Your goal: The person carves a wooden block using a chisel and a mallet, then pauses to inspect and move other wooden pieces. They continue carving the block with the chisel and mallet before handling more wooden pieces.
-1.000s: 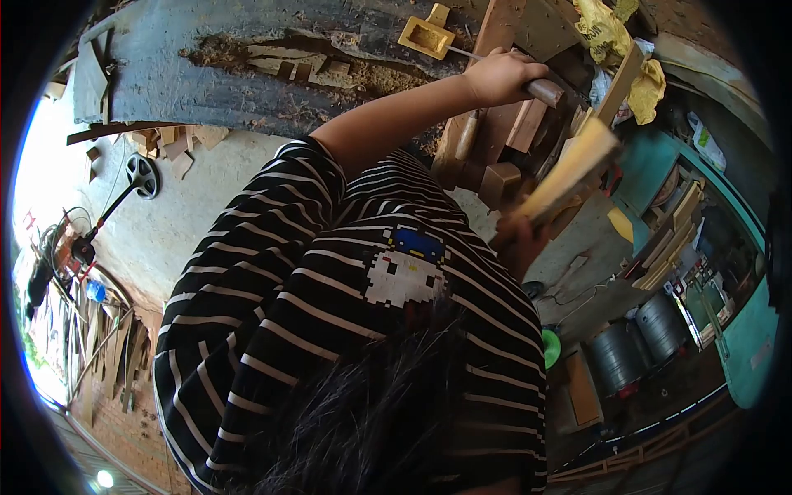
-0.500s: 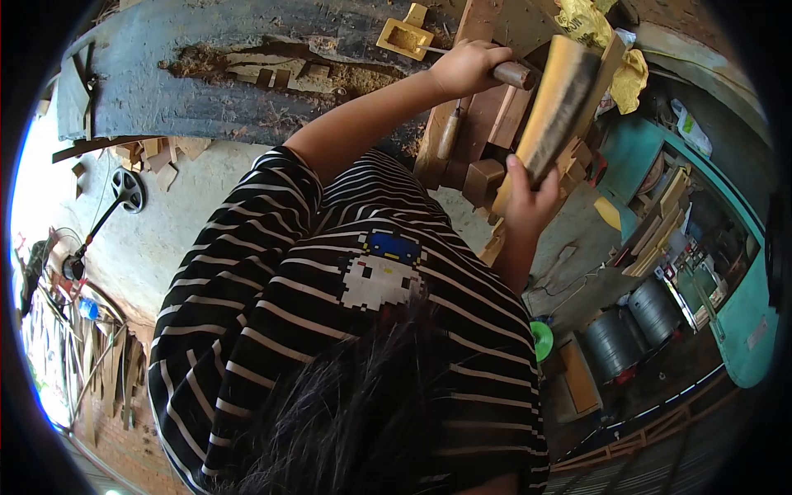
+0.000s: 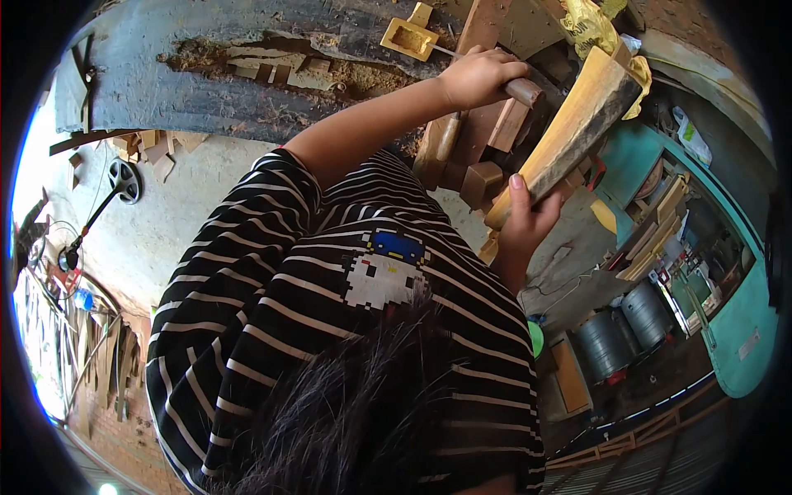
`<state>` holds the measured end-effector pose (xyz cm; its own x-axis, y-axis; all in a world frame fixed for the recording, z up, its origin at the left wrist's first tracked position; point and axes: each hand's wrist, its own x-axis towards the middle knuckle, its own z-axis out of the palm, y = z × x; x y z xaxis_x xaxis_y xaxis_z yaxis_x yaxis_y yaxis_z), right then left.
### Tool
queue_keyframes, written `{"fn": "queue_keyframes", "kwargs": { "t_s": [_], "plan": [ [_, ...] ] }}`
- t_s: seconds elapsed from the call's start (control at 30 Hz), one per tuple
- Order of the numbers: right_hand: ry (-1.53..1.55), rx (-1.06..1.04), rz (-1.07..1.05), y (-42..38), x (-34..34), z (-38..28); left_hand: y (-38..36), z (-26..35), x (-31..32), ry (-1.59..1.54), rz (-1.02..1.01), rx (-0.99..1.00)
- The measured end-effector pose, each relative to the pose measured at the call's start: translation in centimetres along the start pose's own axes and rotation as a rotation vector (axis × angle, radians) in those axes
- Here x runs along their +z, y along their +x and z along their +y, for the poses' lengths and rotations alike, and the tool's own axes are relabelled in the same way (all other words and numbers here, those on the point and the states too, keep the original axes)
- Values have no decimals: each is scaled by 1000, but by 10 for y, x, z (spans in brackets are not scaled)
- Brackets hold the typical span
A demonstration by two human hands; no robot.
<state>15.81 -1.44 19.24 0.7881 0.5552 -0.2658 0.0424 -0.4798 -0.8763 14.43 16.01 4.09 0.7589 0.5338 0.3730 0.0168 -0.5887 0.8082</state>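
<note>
My left hand (image 3: 487, 78) is wrapped around the brown wooden handle (image 3: 524, 91) of a tool whose kind I cannot make out. A thin metal shaft (image 3: 445, 52) comes out on the hand's other side, pointing at a small hollow yellow box (image 3: 410, 39) on the bench. My right hand (image 3: 530, 221) grips the lower end of a long tapered wood piece (image 3: 569, 124), thumb on its upper face, fingers underneath. The piece is yellowish with one dark, rough side and leans up to the right. The tool handle and the wood are apart.
A weathered dark slab (image 3: 214, 82) with a ragged hollow and wood debris spans the upper left. Wooden blocks (image 3: 481, 183) lie below the hands. A crumpled yellow bag (image 3: 590, 26) is beyond the wood piece. A teal cabinet (image 3: 737, 346) and metal drums (image 3: 606, 345) stand right.
The wood piece has turned, its top swinging right and slightly down, showing more of its yellow face. My left hand has shifted a little right and down with the tool.
</note>
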Motion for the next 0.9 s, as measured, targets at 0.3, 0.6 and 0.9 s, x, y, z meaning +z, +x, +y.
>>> {"fn": "queue_keyframes", "kwargs": {
  "t_s": [0.3,0.6,0.9],
  "plan": [
    [62,68,53,-6,-6,6,-6,5,-3,1,-17,9],
    [35,48,52,-15,-21,10,-4,4,2,26,-26,27],
    [32,33,63,-23,-31,-2,9,-2,1,-8,75,52]
  ]
}}
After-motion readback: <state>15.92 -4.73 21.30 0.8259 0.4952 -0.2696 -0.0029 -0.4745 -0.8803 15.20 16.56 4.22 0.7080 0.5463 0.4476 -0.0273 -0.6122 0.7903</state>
